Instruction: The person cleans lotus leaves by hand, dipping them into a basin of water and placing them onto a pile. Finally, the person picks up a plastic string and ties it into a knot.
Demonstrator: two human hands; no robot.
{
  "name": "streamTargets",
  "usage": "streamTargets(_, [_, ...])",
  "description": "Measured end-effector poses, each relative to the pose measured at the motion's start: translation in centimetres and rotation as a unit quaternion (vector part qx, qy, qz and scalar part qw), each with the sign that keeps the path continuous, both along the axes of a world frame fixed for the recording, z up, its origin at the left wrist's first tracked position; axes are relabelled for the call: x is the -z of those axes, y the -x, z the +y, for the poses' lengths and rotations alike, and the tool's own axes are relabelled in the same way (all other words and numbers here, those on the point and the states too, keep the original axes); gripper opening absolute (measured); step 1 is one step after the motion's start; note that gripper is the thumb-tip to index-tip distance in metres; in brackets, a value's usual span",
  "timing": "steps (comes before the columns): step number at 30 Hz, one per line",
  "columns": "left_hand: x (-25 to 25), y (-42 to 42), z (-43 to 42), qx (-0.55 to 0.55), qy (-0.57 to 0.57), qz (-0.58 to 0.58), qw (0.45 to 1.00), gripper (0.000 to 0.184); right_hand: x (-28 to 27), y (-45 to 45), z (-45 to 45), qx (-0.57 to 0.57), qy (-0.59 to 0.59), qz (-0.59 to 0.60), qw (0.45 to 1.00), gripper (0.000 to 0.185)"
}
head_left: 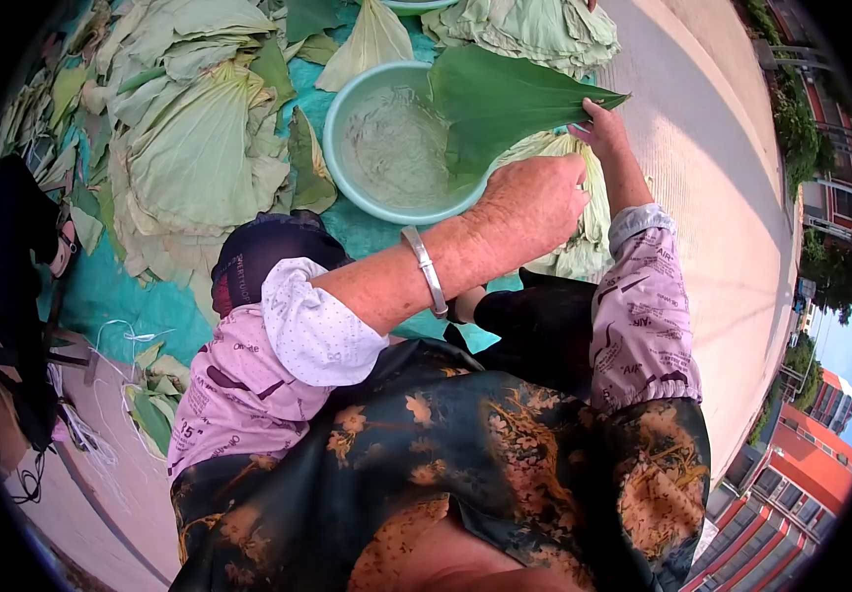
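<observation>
A large green leaf (505, 104) leans over the right rim of a light blue basin (335, 138) with clear water in it. My right hand (604, 136) pinches the leaf's pointed right end between thumb and fingers. Just below the leaf, my left hand (534, 200) is closed, its back towards the view and a silver bracelet on the wrist. Its fingertips are turned away, so what they hold, if anything, is hidden. Pale folded leaves (584, 222) lie beneath and beyond the left hand.
Stacks of pale green leaves (194, 148) lie left of the basin on a teal sheet (149, 311). Another pile (534, 35) sits at the top. White strings (90, 434) and a dark object are at the far left. Concrete pavement (712, 197) extends right, with buildings (806, 449) beyond.
</observation>
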State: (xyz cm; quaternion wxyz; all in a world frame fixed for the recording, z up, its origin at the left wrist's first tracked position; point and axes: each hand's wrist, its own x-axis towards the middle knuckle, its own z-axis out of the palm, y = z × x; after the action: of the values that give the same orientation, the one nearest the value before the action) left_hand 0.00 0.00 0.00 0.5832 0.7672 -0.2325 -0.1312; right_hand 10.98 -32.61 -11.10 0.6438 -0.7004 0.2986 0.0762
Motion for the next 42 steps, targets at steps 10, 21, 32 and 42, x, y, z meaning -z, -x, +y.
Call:
streamTargets(10, [1.5,-2.3,-2.1,0.044,0.029,0.030,0.998,0.021,1.5,11.0,-15.9,0.407,0.122,-0.075,0.902,0.026])
streamTargets(21, [0.9,-0.5,-2.1,0.072,-0.004,0.047,0.996,0.018,2.8,21.1,-19.7,0.431,0.470,0.028,0.770,0.029])
streamTargets(32, [1.5,-0.2,-2.1,0.110,-0.024,0.097,0.989,0.019,1.0,28.3,-22.3,0.381,0.500,0.033,0.777,0.026])
streamTargets(42, [-0.1,1.1,-2.3,0.139,-0.045,0.105,0.984,0.019,6.6,18.0,-18.9,0.163,0.551,0.237,0.783,0.028])
